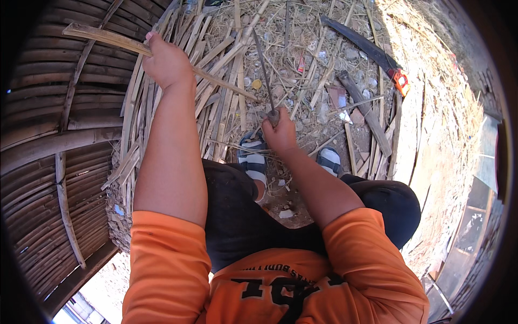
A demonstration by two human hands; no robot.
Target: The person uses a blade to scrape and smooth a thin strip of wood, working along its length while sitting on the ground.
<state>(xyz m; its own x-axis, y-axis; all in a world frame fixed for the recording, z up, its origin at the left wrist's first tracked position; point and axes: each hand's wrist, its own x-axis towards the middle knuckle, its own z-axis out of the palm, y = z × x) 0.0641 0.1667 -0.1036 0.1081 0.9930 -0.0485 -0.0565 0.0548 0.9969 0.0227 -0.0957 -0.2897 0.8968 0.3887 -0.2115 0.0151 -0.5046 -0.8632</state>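
A strip (105, 36) is grasped in the left hand (166, 63) above strewn slats (218, 53), one end near the knife (263, 66) that the right hand (280, 132) clenches by its handle. A slipping blade could catch that left hand or the sandals (252, 160); a saw (360, 44) lies beyond.

Between the left hand (167, 65) and the right hand (280, 131), the way is narrow: a held wooden strip (110, 39) slants across, its lower end near a long thin tool (264, 70) pointing away from the right fist. A slatted wall (43, 92) and heaped strips (216, 51) crowd the left. Rightward, room opens above low litter (305, 89), bounded by a thick stick (367, 114) and a saw (367, 47).
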